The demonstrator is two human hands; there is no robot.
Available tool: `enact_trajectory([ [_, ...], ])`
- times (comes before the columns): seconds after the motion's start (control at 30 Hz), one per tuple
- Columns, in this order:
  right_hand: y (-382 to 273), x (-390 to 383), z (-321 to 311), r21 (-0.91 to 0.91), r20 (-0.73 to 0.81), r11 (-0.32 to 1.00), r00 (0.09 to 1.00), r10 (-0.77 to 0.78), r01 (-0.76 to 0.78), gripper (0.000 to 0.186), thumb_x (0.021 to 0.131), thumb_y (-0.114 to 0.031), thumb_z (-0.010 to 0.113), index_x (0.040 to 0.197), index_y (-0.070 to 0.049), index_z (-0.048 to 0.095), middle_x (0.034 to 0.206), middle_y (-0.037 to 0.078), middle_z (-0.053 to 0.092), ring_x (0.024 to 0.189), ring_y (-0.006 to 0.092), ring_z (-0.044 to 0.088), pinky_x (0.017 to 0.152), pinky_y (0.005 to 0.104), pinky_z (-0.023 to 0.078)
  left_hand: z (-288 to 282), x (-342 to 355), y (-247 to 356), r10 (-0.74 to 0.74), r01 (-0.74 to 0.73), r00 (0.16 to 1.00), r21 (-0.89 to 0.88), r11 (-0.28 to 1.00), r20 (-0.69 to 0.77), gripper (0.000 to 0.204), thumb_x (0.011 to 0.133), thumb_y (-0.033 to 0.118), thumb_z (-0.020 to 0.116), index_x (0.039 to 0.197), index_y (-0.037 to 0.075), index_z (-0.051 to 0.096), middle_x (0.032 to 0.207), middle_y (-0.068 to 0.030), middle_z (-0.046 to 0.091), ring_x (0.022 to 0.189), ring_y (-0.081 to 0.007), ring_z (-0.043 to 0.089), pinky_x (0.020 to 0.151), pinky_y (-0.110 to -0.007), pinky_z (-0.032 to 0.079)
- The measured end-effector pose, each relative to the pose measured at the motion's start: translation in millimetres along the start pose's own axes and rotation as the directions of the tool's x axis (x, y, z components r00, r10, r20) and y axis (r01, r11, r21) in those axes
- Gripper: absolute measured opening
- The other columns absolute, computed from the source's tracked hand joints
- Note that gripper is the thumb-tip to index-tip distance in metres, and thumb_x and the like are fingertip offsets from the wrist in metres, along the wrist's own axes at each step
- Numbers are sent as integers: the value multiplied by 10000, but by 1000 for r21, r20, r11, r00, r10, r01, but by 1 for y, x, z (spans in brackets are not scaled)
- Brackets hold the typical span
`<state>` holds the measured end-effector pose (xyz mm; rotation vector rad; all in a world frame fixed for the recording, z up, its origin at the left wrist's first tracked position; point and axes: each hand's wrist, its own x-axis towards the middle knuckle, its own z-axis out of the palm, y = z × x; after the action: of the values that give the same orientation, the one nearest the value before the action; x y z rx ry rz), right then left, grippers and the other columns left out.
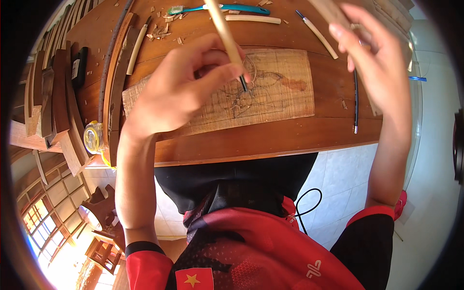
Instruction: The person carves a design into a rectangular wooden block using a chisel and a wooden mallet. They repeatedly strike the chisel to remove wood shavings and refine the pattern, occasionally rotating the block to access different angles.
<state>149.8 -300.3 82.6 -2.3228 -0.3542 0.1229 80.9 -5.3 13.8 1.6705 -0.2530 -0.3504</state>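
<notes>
Left grip pinching chisel, tip on carving board

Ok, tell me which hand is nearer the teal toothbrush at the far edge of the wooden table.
Left. The left hand grips a pale-handled carving tool just below the teal toothbrush; the right hand is off to its right.

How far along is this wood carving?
Early on. A design is pencilled on the pale wooden panel, with a few cuts near its middle and chips on the table. The left hand sets a chisel there; the right hand lifts a wooden mallet. Most lines remain uncarved.
</notes>
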Motion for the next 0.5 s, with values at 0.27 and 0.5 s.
enact_trajectory([
  [0.27,60,-71,44,-303,-248,950,957,-153,73,306,935,-175,759,1148,16,649,999,188,685,920,344,683,812,410,525,2,-17,2,52,-68,988,-103,992,-146,296,1016,117,615,1263,-36,558,1013,-100,700,963,-135,626,856,-278,464],
  [0.5,66,-97,73,-339,-280,940,957,-72,-28,298,878,-92,776,1135,-13,647,1002,138,664,919,325,640,800,407,520,2,-62,9,-34,5,923,-79,997,-383,264,995,70,655,1221,-39,573,989,-125,739,955,-154,683,885,-293,513],
])
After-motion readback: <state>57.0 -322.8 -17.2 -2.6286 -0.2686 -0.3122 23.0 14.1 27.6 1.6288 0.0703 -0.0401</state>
